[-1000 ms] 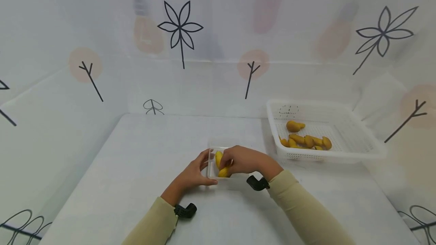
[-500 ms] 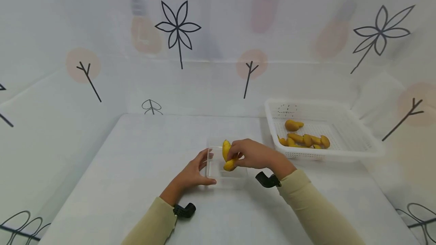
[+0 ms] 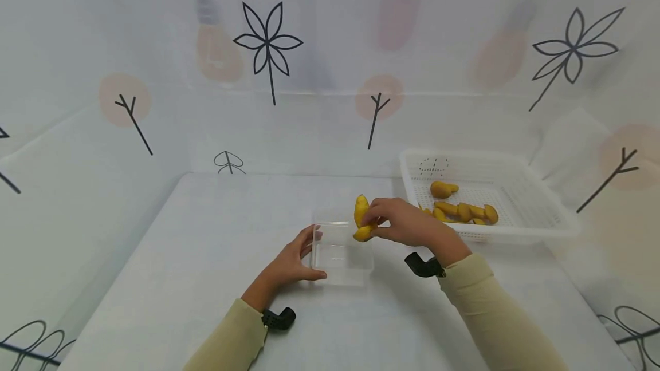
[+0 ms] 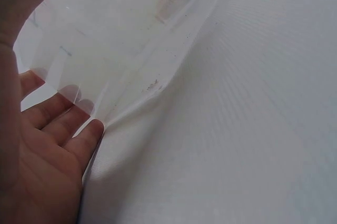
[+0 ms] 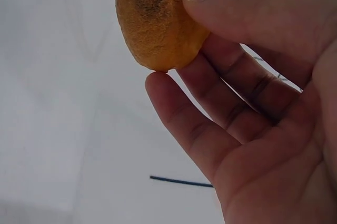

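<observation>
My right hand pinches a yellow gourd-shaped piece between thumb and fingers, above the right side of a clear plastic box. In the right wrist view this piece shows a rounded end with a rough brown patch and a small nub, the thumb lying over it. On the box's left side my left hand holds the wall, thumb toward the near corner and fingers at the far one. The left wrist view shows the left fingertips against the see-through wall. No yellow piece shows inside the box.
A white perforated plastic basket stands at the back right, with several similar yellow pieces along its left side. A white cloth covers the table. Printed white sheeting rises behind and at both sides.
My right hand has lifted the yellow piece out of the clear box and carried it up and to the right. My left hand has stayed at the box.
</observation>
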Demonstrator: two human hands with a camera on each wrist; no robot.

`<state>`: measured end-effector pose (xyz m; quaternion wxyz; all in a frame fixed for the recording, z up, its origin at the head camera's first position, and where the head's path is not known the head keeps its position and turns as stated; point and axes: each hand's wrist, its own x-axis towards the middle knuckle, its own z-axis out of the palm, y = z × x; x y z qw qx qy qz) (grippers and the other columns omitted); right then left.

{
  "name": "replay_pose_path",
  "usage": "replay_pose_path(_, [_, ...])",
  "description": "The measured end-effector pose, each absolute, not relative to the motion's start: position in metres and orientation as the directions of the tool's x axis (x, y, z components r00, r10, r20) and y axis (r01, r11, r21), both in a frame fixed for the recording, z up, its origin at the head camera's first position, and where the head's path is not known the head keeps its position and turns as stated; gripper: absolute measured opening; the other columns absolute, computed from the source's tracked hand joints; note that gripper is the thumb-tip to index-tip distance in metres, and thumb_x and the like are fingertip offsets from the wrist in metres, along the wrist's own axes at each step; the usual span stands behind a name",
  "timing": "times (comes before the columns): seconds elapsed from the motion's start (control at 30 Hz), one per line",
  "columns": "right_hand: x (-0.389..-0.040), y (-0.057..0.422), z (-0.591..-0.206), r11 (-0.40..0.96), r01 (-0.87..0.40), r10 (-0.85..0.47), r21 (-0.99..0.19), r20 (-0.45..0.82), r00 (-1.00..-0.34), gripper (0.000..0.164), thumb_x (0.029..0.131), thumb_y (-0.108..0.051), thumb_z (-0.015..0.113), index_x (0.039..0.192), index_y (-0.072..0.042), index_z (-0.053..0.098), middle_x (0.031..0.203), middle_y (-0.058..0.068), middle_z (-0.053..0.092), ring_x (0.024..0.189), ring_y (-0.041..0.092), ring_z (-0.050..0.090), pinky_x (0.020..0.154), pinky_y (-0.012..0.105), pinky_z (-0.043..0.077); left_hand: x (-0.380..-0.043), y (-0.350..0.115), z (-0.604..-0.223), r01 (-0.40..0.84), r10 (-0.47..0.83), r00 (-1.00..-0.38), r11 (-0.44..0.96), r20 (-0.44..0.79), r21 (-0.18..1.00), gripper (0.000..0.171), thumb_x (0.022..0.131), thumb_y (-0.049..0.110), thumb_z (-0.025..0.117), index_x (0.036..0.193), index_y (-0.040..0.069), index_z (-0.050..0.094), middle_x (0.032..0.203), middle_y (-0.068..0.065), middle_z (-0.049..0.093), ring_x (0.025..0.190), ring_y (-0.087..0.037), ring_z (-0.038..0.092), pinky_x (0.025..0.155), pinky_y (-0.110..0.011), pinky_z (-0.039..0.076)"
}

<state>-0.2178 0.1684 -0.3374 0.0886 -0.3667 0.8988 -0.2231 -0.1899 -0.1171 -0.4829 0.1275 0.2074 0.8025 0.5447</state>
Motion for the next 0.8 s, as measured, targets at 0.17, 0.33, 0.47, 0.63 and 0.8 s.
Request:
replay_pose_path(0.17, [-0.218, 0.181, -0.332, 0.649, -0.609, -0.666, -0.456, 0.045, -0.744, 0.017, 0.088, -0.016, 0.071, 0.104, -0.022, 0.071, 0.103, -0.009, 0.063, 0.096, 0.011, 0.060, 0.088, 0.032, 0.057, -0.184, -0.117, -0.466, 0.201, 0.502, -0.864, 0.319, 0.015, 0.926, 0.109, 0.072, 0.017, 0.085, 0.155, 0.008, 0.014, 0.157, -0.018, 0.028, 0.144, -0.030, 0.033, 0.116, -0.042, 0.032])
replay_pose_path(0.33, [-0.220, 0.195, -0.329, 0.686, -0.584, -0.623, -0.435, 0.064, -0.780, 0.020, 0.087, -0.016, 0.072, 0.107, -0.022, 0.070, 0.106, -0.008, 0.063, 0.097, 0.012, 0.061, 0.087, 0.033, 0.056, -0.177, -0.117, -0.451, 0.212, 0.512, -0.858, 0.300, 0.030, 0.930, 0.107, 0.073, 0.020, 0.085, 0.153, 0.003, 0.016, 0.156, -0.022, 0.029, 0.143, -0.035, 0.035, 0.115, -0.045, 0.033])
replay_pose_path(0.47, [-0.223, 0.207, -0.329, 0.712, -0.572, -0.593, -0.408, 0.088, -0.800, 0.021, 0.088, -0.016, 0.071, 0.108, -0.022, 0.070, 0.106, -0.008, 0.063, 0.097, 0.013, 0.060, 0.086, 0.033, 0.054, -0.183, -0.117, -0.467, 0.205, 0.484, -0.874, 0.305, 0.034, 0.930, 0.107, 0.072, 0.022, 0.086, 0.154, 0.013, 0.018, 0.157, -0.015, 0.030, 0.143, -0.030, 0.036, 0.115, -0.045, 0.033])
replay_pose_path(0.63, [-0.224, 0.221, -0.332, 0.718, -0.569, -0.571, -0.401, 0.129, -0.811, 0.022, 0.087, -0.014, 0.072, 0.108, -0.019, 0.070, 0.107, -0.005, 0.064, 0.095, 0.015, 0.059, 0.083, 0.036, 0.054, -0.190, -0.117, -0.489, 0.204, 0.454, -0.890, 0.311, 0.044, 0.928, 0.108, 0.070, 0.025, 0.088, 0.153, 0.023, 0.020, 0.156, -0.006, 0.033, 0.143, -0.026, 0.037, 0.115, -0.043, 0.034])
replay_pose_path(0.8, [-0.224, 0.236, -0.331, 0.719, -0.581, -0.558, -0.381, 0.180, -0.810, 0.022, 0.086, -0.010, 0.071, 0.108, -0.014, 0.071, 0.105, 0.000, 0.065, 0.094, 0.019, 0.062, 0.081, 0.039, 0.055, -0.190, -0.117, -0.489, 0.210, 0.453, -0.890, 0.305, 0.053, 0.929, 0.108, 0.070, 0.025, 0.088, 0.153, 0.023, 0.020, 0.156, -0.006, 0.032, 0.143, -0.026, 0.036, 0.115, -0.042, 0.033])
